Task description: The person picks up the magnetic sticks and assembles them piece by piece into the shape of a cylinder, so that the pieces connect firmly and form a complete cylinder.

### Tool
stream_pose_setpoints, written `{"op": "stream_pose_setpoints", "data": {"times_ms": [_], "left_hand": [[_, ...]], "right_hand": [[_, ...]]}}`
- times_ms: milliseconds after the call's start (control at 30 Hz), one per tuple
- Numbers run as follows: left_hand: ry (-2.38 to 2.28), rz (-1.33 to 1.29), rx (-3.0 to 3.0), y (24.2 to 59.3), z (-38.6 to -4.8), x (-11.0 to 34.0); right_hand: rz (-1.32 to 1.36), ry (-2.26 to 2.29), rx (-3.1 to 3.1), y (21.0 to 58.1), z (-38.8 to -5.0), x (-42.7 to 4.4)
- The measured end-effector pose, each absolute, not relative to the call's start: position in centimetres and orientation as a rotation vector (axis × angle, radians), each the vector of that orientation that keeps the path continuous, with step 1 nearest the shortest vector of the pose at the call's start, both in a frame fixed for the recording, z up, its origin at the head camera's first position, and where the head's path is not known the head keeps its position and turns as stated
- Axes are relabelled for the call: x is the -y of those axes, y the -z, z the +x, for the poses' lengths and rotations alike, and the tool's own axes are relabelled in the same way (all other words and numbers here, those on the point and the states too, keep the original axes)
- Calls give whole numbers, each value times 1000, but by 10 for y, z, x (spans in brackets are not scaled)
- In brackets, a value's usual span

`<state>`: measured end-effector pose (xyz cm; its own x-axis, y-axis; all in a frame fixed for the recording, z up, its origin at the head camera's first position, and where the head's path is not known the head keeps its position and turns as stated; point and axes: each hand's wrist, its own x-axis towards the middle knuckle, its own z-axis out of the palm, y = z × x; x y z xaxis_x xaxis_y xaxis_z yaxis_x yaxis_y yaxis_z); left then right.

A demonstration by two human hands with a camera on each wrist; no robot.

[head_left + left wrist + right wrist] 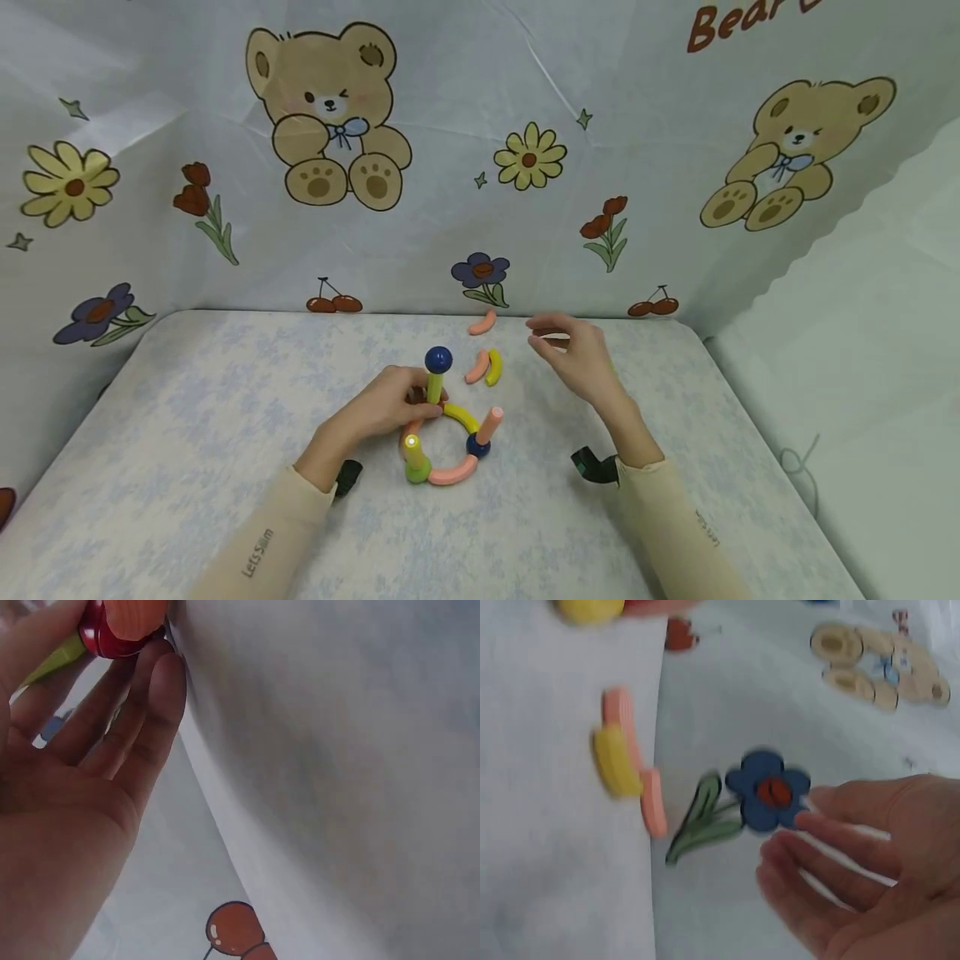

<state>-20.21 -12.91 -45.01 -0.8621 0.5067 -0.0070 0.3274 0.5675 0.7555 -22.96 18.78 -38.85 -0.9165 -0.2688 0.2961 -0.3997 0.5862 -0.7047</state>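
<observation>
My left hand [392,400] pinches a red ball [112,637] at the back-left of a ring of curved sticks and balls. From this ball a yellow-green stick [434,389] stands up, topped by a dark blue ball [438,359]. Around the ring lie a yellow curved stick [461,417], a pink curved stick [454,472], a navy ball [477,445] bearing an upright pink stick [491,425], and a green ball [417,470] bearing a yellow stick [412,450]. Over the table's right side hovers my right hand [573,354], fingers loosely bent, holding nothing.
Beyond the ring lie a loose yellow curved stick [494,367] and a pink one [477,367], side by side. Another pink curved stick [482,323] lies near the table's back edge. A printed bear cloth [450,225] hangs behind the table. Part of a green thing [612,367] shows behind my right wrist.
</observation>
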Motion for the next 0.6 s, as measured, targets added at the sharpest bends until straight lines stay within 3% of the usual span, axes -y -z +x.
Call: {"op": "stream_pose_setpoints", "data": {"times_ms": [367,600], "left_hand": [[-1176,574,-2682,448,-208,148],[-1197,560,-2668,449,-210,150]], "right_hand": [[-1,-738,3132,395,-252,-260],[-25,-768,3192,406,-257,-270]]}}
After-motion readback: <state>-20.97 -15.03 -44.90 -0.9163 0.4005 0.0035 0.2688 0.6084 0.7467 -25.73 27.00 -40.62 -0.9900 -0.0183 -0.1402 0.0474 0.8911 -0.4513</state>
